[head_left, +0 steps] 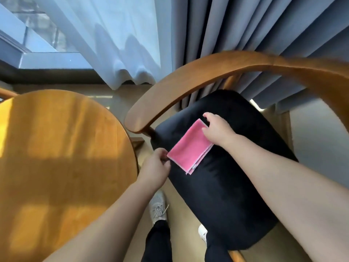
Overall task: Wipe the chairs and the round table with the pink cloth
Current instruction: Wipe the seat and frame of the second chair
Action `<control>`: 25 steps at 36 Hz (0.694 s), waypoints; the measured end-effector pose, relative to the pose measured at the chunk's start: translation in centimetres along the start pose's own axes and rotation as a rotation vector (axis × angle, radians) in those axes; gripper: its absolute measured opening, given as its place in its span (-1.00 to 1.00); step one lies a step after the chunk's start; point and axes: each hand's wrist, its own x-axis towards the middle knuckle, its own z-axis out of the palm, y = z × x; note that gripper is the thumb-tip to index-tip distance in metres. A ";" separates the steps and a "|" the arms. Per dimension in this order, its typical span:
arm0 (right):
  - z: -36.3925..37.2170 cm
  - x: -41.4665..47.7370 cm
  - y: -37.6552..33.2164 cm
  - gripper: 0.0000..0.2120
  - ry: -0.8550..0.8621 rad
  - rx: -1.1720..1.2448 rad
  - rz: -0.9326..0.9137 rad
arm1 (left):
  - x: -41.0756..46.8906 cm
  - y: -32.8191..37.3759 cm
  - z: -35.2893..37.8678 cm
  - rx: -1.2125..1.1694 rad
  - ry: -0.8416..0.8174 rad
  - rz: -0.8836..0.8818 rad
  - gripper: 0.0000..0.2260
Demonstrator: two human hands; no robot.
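Cloth (188, 148): folded, flat on chair (226, 186) seat.
Left grip (156, 165): pinches cloth's near corner.
Right grip (217, 129): clasps cloth's far corner, fingers curled.

A narrow gap separates round table (56, 148) from chair armrest (170, 87).

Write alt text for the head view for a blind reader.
Two hands hold a folded pink cloth on a chair's black seat cushion: left hand pinching its near corner, right hand gripping its far end. A round wooden table stands left; curtains hang behind.
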 end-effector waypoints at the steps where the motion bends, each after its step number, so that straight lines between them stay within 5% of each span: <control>1: 0.6 0.5 -0.2 -0.55 -0.001 -0.018 0.020 | 0.3 0.2 -0.6 0.057 0.023 0.040 -0.75; 10: 4.7 -2.2 -0.8 -0.58 -0.048 -0.008 0.204 | 3.5 8.0 -11.3 0.596 0.281 0.750 -0.83; 13: 6.9 -2.5 -1.5 -0.48 -0.057 0.013 0.227 | 6.1 10.0 -12.6 0.673 0.329 0.755 -0.76; 20: 12.9 -0.2 -1.6 -0.35 0.023 -0.130 0.221 | 9.8 8.8 -10.9 0.610 0.158 0.643 -0.56; 25: 15.3 1.4 -1.1 -0.36 0.153 -0.289 0.068 | 10.2 8.4 -10.6 0.611 0.195 0.701 -0.54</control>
